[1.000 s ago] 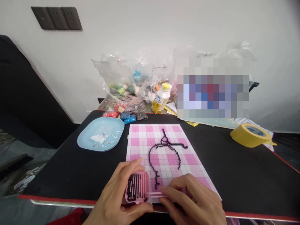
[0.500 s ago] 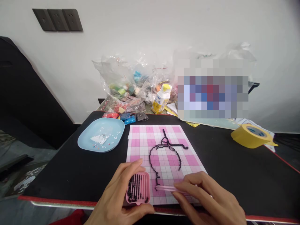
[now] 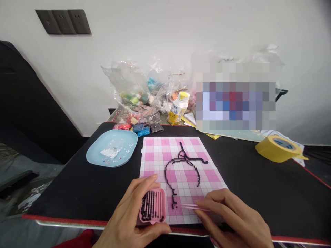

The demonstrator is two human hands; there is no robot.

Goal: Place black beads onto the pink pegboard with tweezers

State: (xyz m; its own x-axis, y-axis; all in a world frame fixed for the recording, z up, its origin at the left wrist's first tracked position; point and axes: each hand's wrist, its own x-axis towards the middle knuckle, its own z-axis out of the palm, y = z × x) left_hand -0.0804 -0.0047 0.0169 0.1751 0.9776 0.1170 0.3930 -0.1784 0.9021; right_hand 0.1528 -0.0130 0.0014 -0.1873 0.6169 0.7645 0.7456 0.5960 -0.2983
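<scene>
A small pink ridged tray (image 3: pixel 161 206) of black beads is held by my left hand (image 3: pixel 131 213), thumb at its bottom edge and fingers at its top left. My right hand (image 3: pixel 230 215) pinches pink tweezers (image 3: pixel 191 206), whose tips point left over the lower part of a pink-and-white checked pegboard (image 3: pixel 152 156). Black beads (image 3: pixel 166 174) on the board form a curved outline with a stem-like line at the top. The tweezer tips are a little right of the lowest beads, and no bead can be made out between them.
A light blue tray (image 3: pixel 93 155) with white beads sits at the left. Behind the board are bead packets (image 3: pixel 143 131), plastic bags (image 3: pixel 124 79) and a yellow-capped bottle (image 3: pixel 178 108). Yellow tape (image 3: pixel 271 151) lies at the right on the black mat (image 3: pixel 240 165).
The tweezers in my right hand have moved slightly right, away from the lowest beads. A black bead now shows by the outline's lower end. My left hand stays on the pink tray.
</scene>
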